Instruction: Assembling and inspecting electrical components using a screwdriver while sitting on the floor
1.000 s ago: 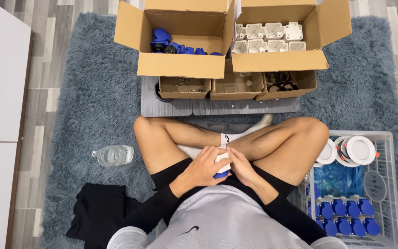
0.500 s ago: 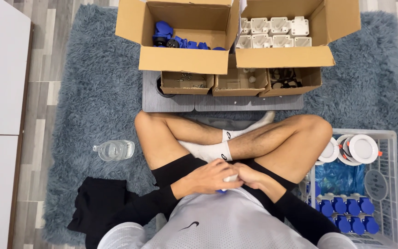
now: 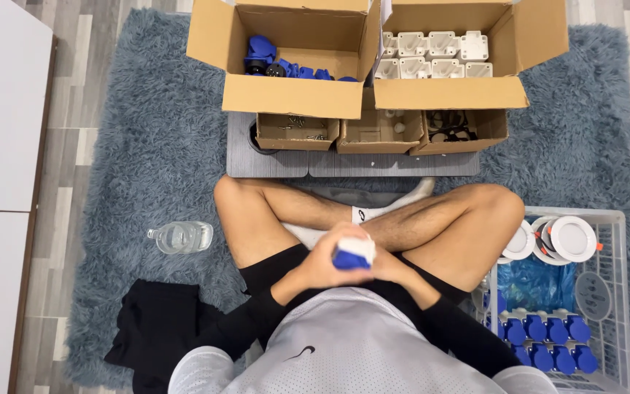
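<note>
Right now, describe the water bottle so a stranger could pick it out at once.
Start from the shaggy blue-grey rug that the seated person occupies. On its left part, beside the person's bent knee and above a crumpled black garment, lies the water bottle on its side. It is the only clear, see-through thing there; everything else nearby is fabric or cardboard.

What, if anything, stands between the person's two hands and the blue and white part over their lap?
Nothing visible does. The left hand and right hand already clasp the blue and white part from either side, above the crossed legs.
</note>
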